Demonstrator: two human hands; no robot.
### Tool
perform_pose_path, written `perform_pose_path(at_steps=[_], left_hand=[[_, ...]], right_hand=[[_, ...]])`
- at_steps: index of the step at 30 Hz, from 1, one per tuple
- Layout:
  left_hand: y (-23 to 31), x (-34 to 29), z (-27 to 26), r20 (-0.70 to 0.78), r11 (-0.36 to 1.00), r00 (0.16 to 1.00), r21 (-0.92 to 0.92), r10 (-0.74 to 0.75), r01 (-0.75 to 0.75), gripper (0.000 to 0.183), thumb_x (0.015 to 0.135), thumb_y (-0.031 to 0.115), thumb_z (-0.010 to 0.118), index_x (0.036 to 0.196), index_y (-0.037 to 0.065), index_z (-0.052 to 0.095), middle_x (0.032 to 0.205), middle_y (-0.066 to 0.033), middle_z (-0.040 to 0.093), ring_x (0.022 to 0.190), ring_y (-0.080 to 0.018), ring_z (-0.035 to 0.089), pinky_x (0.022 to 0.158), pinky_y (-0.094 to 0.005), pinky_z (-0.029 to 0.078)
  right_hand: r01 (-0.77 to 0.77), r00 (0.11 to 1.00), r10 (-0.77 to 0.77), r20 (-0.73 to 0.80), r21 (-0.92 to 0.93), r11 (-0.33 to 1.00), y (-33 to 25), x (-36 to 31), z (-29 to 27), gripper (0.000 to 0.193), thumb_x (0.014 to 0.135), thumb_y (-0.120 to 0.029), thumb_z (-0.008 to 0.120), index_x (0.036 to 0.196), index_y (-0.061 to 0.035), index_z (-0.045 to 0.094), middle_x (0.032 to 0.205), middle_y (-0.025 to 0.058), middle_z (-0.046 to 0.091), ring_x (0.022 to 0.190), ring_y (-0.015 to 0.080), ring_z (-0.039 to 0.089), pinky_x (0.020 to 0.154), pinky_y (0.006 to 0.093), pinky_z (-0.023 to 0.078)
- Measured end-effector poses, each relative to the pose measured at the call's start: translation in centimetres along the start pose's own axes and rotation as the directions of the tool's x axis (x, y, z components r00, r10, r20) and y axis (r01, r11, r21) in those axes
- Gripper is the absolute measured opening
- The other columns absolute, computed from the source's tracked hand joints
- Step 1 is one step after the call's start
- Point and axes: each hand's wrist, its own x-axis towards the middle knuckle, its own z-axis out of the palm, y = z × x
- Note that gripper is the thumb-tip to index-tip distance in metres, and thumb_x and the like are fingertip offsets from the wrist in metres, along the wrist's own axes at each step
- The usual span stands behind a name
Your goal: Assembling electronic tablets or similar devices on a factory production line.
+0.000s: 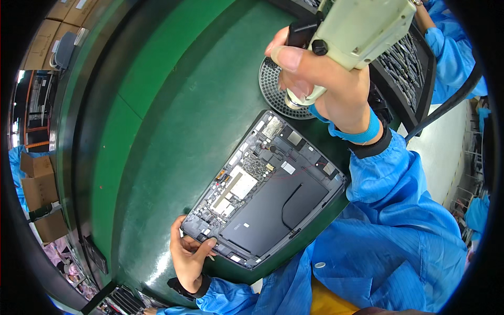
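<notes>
The opened laptop-like shell [273,210] sits on the green table [163,142], its lower-left corner pinched by the left hand [189,260]; the right hand [338,89] wraps around a pale green tool [367,31]. The shell looks light and stiff, its exposed circuit board [254,167] fragile, so the rim [313,209] seems the safest hold.

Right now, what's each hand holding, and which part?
Left fingers hold the laptop by its left end; right fingers hold the pale green tool near its lower end.
</notes>
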Motion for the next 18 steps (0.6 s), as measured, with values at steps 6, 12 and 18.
perform_pose_path(at_steps=[6,12,18], left_hand=[[0.2,0.1,0.1,0.006,1.0,1.0,-0.018,-0.011,0.011,0.071,0.068,-0.013,0.064,0.128,0.0,0.029,0.065,-0.0094,0.061,0.047,-0.0142,0.058,0.041,-0.0224,0.047],[0.4,0.1,0.1,0.02,1.0,1.0,0.001,0.0,0.0,0.071,0.068,-0.012,0.066,0.128,0.0,0.029,0.068,-0.0101,0.062,0.048,-0.0141,0.059,0.042,-0.0222,0.047],[-0.3,-0.6,-0.5,-0.006,1.0,1.0,-0.003,0.009,-0.009,0.068,0.068,-0.01,0.069,0.127,0.001,0.036,0.062,-0.0064,0.058,0.049,-0.0116,0.056,0.044,-0.0229,0.045]], right_hand=[[-0.025,1.0,0.024,-0.006,-0.028,0.999,0.0,-0.2,0.3,0.017,0.075,-0.008,0.062,0.086,0.005,0.062,0.052,0.0018,0.047,0.046,0.0091,0.044,0.046,0.0239,0.036],[0.034,0.999,-0.035,-0.027,-0.052,0.998,-0.3,-0.1,0.1,0.015,0.076,-0.008,0.062,0.084,0.0044,0.062,0.052,0.0026,0.046,0.047,0.0101,0.046,0.045,0.0239,0.036],[-0.008,0.993,-0.006,0.122,0.113,0.994,-0.5,-0.1,-0.9,0.038,0.084,-0.021,0.049,0.104,0.0104,0.055,0.053,-0.002,0.036,0.051,0.0114,0.04,0.061,0.0288,0.04]])
